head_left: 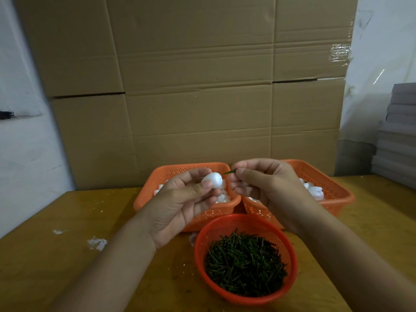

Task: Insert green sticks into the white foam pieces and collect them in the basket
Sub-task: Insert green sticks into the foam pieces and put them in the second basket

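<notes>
My left hand (180,199) holds a white egg-shaped foam piece (212,179) between thumb and fingers, raised above the table. My right hand (265,185) pinches a thin green stick (229,172) whose tip points left at the foam, a small gap away. Below sits a round red basket (290,246) full of green sticks (245,264). Behind the hands stand two orange rectangular baskets, the left basket (153,176) and the right basket (333,185), both with white foam pieces (315,191) inside.
The wooden table (56,255) carries white foam crumbs (96,243) at the left. Large cardboard boxes (191,97) form a wall behind the baskets. A stack of grey boards (398,136) stands at the right edge.
</notes>
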The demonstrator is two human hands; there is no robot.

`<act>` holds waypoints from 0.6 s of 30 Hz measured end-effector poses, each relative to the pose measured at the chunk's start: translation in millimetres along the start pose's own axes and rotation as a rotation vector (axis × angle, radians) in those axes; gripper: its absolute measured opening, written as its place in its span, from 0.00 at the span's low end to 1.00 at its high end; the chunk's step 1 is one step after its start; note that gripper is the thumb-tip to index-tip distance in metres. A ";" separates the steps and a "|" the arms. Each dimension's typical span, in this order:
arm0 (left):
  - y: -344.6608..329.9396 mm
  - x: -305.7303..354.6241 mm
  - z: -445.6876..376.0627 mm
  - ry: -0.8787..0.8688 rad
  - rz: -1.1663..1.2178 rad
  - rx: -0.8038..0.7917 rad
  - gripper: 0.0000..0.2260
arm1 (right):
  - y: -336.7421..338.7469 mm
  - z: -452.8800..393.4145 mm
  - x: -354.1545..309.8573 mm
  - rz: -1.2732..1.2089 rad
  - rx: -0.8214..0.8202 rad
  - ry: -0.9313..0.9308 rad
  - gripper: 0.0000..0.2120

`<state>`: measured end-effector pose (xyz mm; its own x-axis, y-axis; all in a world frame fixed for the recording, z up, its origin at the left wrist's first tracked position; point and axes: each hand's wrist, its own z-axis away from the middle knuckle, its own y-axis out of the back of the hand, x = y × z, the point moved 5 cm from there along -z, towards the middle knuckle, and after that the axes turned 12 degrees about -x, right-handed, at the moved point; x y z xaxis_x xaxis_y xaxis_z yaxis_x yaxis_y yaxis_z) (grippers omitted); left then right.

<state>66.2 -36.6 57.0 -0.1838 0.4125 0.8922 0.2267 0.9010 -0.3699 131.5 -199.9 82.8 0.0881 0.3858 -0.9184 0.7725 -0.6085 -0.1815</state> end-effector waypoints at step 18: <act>-4.5 3.6 2.1 -0.033 -0.042 0.055 0.21 | -3.1 0.6 2.3 0.319 0.009 0.060 0.03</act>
<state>62.5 -38.8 61.3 -0.2241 0.3772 0.8986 0.1649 0.9234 -0.3465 128.9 -197.5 81.1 0.3619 0.2152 -0.9070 0.6943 -0.7115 0.1082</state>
